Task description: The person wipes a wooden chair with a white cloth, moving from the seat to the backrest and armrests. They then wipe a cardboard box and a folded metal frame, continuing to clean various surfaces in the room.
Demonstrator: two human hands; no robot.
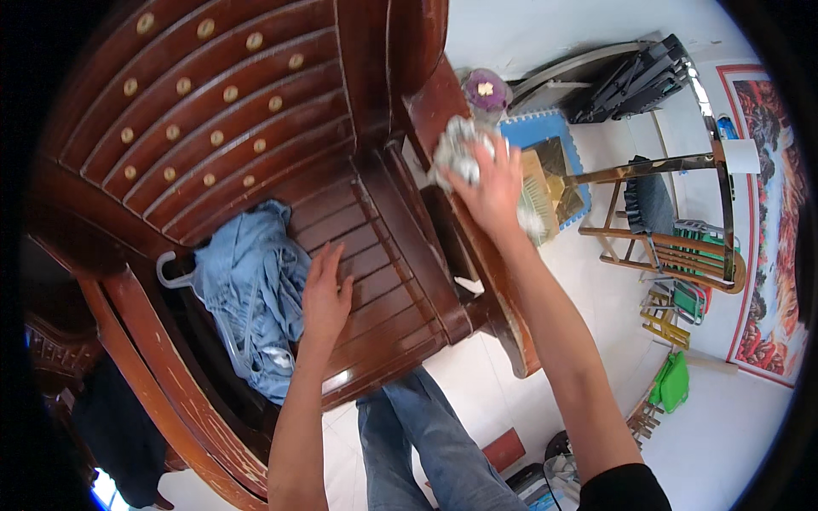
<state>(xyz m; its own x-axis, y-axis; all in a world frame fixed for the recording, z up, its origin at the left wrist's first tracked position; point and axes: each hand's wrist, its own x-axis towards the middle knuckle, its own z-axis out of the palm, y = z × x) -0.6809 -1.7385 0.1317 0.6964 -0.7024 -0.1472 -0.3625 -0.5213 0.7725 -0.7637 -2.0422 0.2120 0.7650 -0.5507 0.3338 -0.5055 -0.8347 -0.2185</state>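
Before me stands a dark wooden armchair with a slatted seat (377, 313) and a curved backrest (211, 108) set with round, light-coloured studs. My right hand (489, 179) presses a crumpled grey-and-white cloth (463, 150) onto the far part of the right armrest (489, 262). Over the seat slats, beside a heap of blue denim clothing (252, 287), is my left hand (329, 290), fingers apart and holding nothing. It cannot be told whether its fingertips touch the wood. A pale plastic hanger (172, 271) sticks out from the denim.
Past the right armrest are a jar with a purple lid (487, 89), a blue foam mat (543, 121) and a broom head (533, 198). Folded black furniture (639, 83) leans at the wall, near a wooden chair (677, 249). The left armrest (185, 377) has worn, scratched varnish.
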